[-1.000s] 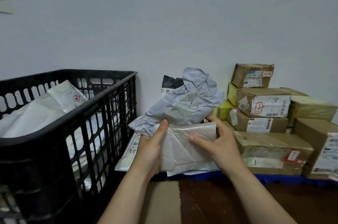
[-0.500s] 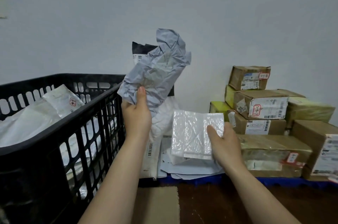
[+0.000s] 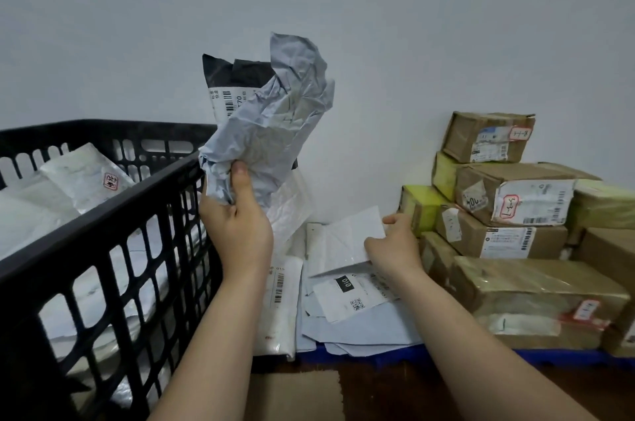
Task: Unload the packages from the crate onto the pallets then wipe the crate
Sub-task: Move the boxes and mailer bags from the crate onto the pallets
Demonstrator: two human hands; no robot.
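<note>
One view only: a wide-angle camera on the person's head, looking forward and slightly down. It faces a pale wall [image 3: 412,25] head-on. Range is close, arm's reach. Both forearms enter from the bottom edge. The left hand [image 3: 237,228] grips a crumpled bag [image 3: 275,131] at frame centre, and the right hand [image 3: 395,248] pinches a white packet [image 3: 343,245] just right of it. The black crate [image 3: 86,235] is cropped lower left and the stacked boxes [image 3: 515,207] are cropped right. The floor [image 3: 395,393] runs along the bottom.

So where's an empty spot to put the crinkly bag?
The crinkly bag could fit on the flat envelopes between the crate and the boxes, or on the brown floor in front. The boxes are piled high and the crate holds more packages.
</note>
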